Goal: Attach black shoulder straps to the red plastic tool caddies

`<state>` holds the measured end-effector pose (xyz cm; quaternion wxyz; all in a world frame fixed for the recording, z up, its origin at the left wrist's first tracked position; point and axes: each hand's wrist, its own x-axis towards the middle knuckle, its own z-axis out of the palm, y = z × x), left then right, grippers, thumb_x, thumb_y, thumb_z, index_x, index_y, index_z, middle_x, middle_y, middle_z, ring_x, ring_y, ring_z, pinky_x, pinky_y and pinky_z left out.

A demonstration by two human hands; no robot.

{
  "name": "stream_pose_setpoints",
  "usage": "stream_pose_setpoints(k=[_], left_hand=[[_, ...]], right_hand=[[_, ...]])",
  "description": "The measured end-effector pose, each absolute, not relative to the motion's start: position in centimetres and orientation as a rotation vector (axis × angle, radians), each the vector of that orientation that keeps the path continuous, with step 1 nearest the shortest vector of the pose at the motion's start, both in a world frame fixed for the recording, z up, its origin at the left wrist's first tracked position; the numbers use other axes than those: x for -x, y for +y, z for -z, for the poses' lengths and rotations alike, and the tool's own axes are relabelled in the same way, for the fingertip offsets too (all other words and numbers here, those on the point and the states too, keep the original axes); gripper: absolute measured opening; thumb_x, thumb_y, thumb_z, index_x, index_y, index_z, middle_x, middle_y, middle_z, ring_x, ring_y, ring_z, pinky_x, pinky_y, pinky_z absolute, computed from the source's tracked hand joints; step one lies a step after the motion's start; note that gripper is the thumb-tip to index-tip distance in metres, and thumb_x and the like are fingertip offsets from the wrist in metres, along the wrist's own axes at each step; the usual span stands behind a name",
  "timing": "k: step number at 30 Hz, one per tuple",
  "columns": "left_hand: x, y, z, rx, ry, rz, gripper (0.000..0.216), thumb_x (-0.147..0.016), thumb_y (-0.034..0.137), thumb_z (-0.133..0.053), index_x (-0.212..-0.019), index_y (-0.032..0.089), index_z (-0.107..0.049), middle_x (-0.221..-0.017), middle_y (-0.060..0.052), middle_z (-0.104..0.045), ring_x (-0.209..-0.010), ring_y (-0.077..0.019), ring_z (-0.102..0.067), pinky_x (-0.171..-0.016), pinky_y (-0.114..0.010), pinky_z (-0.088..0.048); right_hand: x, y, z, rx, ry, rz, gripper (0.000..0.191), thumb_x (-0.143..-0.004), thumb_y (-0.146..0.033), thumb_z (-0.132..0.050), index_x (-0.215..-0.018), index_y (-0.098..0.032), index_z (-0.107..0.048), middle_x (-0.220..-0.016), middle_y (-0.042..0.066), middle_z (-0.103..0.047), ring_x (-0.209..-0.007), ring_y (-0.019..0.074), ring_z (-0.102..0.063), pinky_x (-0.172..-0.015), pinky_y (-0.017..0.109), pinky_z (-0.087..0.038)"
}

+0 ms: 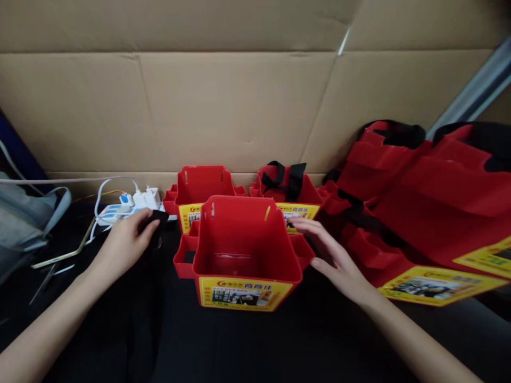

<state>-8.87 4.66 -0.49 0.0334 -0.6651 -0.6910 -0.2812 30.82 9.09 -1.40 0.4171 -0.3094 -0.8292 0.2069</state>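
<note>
the red box is placed between the two hands, to the right of the left hand and just to the left of the right hand. its open mouth is turned upward and toward the person, and the yellow label on its front wall is faced to the near side. the back wall, in which two slots are cut, is found on the far side. the long axis of the box, with the side pockets counted, is laid across, from the left hand toward the right hand.

by the left hand, a black strap is pinched between thumb and forefinger; its short visible end is pointed to the right, toward the box. its further length cannot be followed against the dark surface. the right hand is opened, with the thumb set apart from the stretched fingers, and nothing is gripped. its thumb tip is seen at the right pocket, but whether this pocket is touched cannot be told.

beyond the right fingertips, a rear box with black webbing is seen. to the right of the right hand, red boxes are gathered in a stack. just beyond the left hand, white chargers are plugged in.
</note>
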Motion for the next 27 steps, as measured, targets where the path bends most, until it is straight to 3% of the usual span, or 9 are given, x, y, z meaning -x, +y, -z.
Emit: stream_pose_setpoints(k=[3, 8, 10, 14, 18, 23, 27], left_hand=[[4.6, 4.1, -3.8, 2.112, -1.666, 1.295, 0.017, -0.085, 0.035, -0.045, -0.088, 0.022, -0.054, -0.086, -0.002, -0.062, -0.073, -0.0184, -0.057, -0.065, -0.029, -0.044], [-2.8, 4.6, -9.2, 2.586, -1.206, 1.195, 0.014, -0.087, 0.023, -0.045, -0.090, 0.022, -0.058, -0.091, 0.000, -0.063, -0.084, -0.0177, -0.059, -0.075, -0.029, -0.046], [-4.4, 5.1, -9.9, 2.705, -1.211, 1.203, 0.013, -0.086, 0.022, -0.046, -0.088, 0.021, -0.059, -0.087, 0.001, -0.064, -0.080, -0.0169, -0.060, -0.073, -0.029, -0.047], [-4.5, 5.6, -10.0, 2.814, -1.375, 1.366, 0.007, -0.080, 0.026, -0.056, -0.080, 0.020, -0.059, -0.078, 0.002, -0.065, -0.072, -0.0157, -0.061, -0.063, -0.027, -0.049], [-2.1, 5.8, -10.1, 3.101, -1.579, 1.195, 0.011, -0.073, 0.031, -0.065, -0.075, 0.021, -0.061, -0.071, 0.003, -0.064, -0.062, -0.0150, -0.060, -0.049, -0.022, -0.046], [1.8, 6.4, -10.5, 3.498, -1.641, 0.437, 0.017, -0.076, 0.030, -0.062, -0.065, 0.018, -0.065, -0.060, 0.002, -0.062, -0.054, -0.0115, -0.057, -0.050, -0.019, -0.044], [5.7, 7.1, -10.2, 3.361, -1.930, 0.753, 0.026, -0.078, 0.032, -0.058, -0.060, 0.013, -0.063, -0.045, 0.002, -0.051, -0.039, -0.0048, -0.041, -0.039, -0.013, -0.031]], right_hand=[[-29.4, 7.8, -1.7, 0.763, -2.093, -0.227, 0.051, -0.082, -0.039, -0.054, -0.130, -0.029, -0.040, -0.136, 0.007, -0.040, -0.130, 0.0265, -0.032, -0.108, 0.046, -0.028], [-24.3, 7.2, -6.8, 0.724, -2.305, 0.203, 0.063, -0.082, -0.027, -0.054, -0.139, -0.029, -0.028, -0.129, 0.004, -0.049, -0.117, 0.0246, -0.048, -0.097, 0.040, -0.042], [-22.7, 7.8, -7.8, 0.770, -2.299, 0.247, 0.056, -0.082, -0.026, -0.051, -0.135, -0.028, -0.035, -0.122, 0.003, -0.056, -0.105, 0.0245, -0.056, -0.085, 0.038, -0.048], [-22.1, 9.4, -8.5, 0.872, -2.119, 0.181, 0.034, -0.075, -0.009, -0.044, -0.103, -0.021, -0.058, -0.084, 0.000, -0.066, -0.070, 0.0176, -0.063, -0.063, 0.029, -0.048], [-23.9, 11.1, -8.8, 0.846, -1.886, -0.137, 0.034, -0.067, -0.002, -0.036, -0.089, -0.019, -0.056, -0.056, -0.004, -0.057, -0.046, 0.0094, -0.054, -0.047, 0.021, -0.042], [-27.8, 15.2, -9.1, 0.896, -1.510, -0.386, 0.024, -0.068, -0.006, -0.037, -0.081, -0.019, -0.053, -0.046, -0.005, -0.050, -0.035, 0.0085, -0.048, -0.034, 0.018, -0.034], [-30.5, 17.0, -9.3, 0.982, -1.378, -0.363, 0.019, -0.069, -0.008, -0.037, -0.074, -0.019, -0.051, -0.045, -0.005, -0.049, -0.033, 0.0085, -0.045, -0.033, 0.019, -0.033]])
